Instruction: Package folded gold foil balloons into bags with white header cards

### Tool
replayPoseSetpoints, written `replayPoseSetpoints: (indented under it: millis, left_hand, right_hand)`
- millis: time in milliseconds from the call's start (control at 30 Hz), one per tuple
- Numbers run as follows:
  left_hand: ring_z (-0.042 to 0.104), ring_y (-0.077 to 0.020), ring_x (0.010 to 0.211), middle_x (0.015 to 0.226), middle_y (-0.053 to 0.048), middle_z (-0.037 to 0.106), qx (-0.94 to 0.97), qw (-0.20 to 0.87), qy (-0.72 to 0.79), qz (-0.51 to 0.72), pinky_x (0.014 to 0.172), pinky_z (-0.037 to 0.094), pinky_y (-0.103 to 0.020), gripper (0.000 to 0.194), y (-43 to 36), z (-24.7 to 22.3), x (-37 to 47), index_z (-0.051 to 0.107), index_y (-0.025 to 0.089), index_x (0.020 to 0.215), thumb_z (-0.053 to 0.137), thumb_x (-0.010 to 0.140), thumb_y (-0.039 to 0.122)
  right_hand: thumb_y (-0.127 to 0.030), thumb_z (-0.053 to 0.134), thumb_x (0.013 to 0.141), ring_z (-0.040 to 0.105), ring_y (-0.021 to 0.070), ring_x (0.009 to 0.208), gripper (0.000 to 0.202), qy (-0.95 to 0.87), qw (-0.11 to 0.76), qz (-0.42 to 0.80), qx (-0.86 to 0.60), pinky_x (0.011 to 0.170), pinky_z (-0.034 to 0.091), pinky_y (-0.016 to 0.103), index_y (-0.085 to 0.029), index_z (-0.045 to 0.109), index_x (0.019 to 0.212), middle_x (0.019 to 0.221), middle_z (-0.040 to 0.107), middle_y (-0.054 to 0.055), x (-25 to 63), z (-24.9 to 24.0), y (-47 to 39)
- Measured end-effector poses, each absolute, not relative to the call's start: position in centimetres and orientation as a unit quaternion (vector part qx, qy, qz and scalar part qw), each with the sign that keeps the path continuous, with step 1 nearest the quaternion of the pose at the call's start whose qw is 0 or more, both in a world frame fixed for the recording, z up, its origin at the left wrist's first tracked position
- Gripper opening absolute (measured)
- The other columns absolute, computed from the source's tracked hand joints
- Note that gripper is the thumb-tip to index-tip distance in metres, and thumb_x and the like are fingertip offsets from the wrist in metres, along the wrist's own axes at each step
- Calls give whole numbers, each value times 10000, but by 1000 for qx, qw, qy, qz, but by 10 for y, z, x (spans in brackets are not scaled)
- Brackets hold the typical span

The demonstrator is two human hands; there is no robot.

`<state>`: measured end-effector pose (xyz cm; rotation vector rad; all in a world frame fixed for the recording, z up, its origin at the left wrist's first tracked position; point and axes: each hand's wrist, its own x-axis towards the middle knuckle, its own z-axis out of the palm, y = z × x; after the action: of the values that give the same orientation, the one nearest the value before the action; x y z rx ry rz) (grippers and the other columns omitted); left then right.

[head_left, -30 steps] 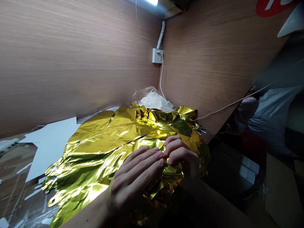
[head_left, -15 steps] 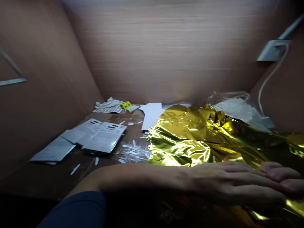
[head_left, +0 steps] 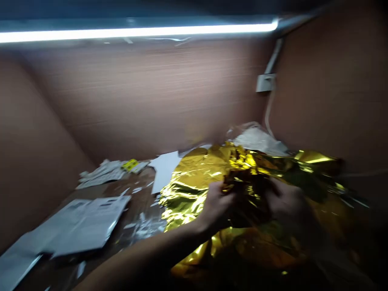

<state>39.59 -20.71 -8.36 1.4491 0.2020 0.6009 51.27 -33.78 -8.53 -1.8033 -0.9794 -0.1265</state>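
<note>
In the head view, board walls (head_left: pixel 151 97) bounded the surface (head_left: pixel 144 180); a scrap-strewn strip separated paper packets (head_left: pixel 91 226) from the gold foil sheets (head_left: pixel 195 163). The left hand (head_left: pixel 218 204), flat half a second earlier, had curled tightly round bunched foil; the right hand (head_left: pixel 286 200) met it, its grip too blurred to tell. The pile lay lengthwise left to right, ragged edge leftward.

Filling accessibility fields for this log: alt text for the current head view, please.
A person's left hand grips bunched gold foil; the blurred right hand is against it, grip unclear. Flat white packets lie at picture left on the worktop, and a lit tube light runs across the top.
</note>
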Motion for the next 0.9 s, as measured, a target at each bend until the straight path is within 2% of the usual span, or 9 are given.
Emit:
replayPoseSetpoints:
  millis: [100,233,333,433,567,633,700,767,900]
  left_hand:
    - [548,-123,541,633,-18,630,627,727,141,242,533,462,-233,367,-207,-88,402,687,119,754,756,856,465]
    - [498,-104,506,593,6,587,645,709,155,238,482,415,-212,379,-207,-94,406,638,129,698,747,873,448]
    - [586,-124,615,695,-11,658,638,711,143,259,617,515,-240,254,-209,-89,405,690,124,785,764,877,349]
    - [682,-163,741,860,-47,746,621,722,121,278,744,583,-290,240,-210,-79,403,747,124,1025,773,876,310]
    - [750,-189,936,1114,-55,784,669,641,86,366,906,604,-336,633,-205,-75,400,573,248,1455,793,862,263]
    - [758,-184,961,1143,-36,787,712,553,60,429,901,608,-307,578,-203,-76,398,631,289,1403,794,853,218]
    - [766,-169,874,1064,-19,805,736,485,28,472,795,615,-248,336,-201,-76,396,767,277,1188,774,863,193]
    - [737,-134,718,906,-4,807,749,445,6,490,664,580,-195,148,-201,-75,393,812,246,1001,742,885,186]
    - [620,-95,562,693,6,727,782,376,10,498,551,487,-175,137,-202,-67,386,771,181,828,675,927,184]
  right_hand:
    - [-206,478,990,624,210,662,212,-407,456,-60,-789,596,367,285,-203,684,942,745,696,31,519,-75,-334]
    - [-245,484,1040,599,211,555,195,-388,353,-174,-833,543,234,318,-189,631,926,656,667,44,519,-79,-319]
    - [-257,473,1061,518,195,458,248,-412,320,-311,-794,528,173,337,-178,595,860,558,574,17,516,-91,-315]
    - [-218,443,1080,473,175,477,252,-481,354,-377,-708,536,225,335,-166,587,879,587,521,-7,518,-102,-318]
    - [-178,450,1074,465,179,565,194,-530,437,-362,-630,593,286,334,-170,569,921,662,505,-3,519,-104,-323]
    - [-165,457,1068,456,171,576,195,-530,492,-324,-609,595,292,326,-186,532,890,670,488,-10,515,-102,-324]
    - [-155,450,1065,445,158,569,222,-521,546,-283,-591,587,298,316,-201,493,852,670,473,-20,509,-99,-325]
    - [-149,436,1067,436,149,551,251,-506,587,-254,-578,574,306,311,-210,471,826,662,467,-27,502,-97,-326]
    - [-166,411,1068,541,178,590,200,-496,618,-231,-564,586,389,323,-203,583,972,721,586,9,492,-95,-327]
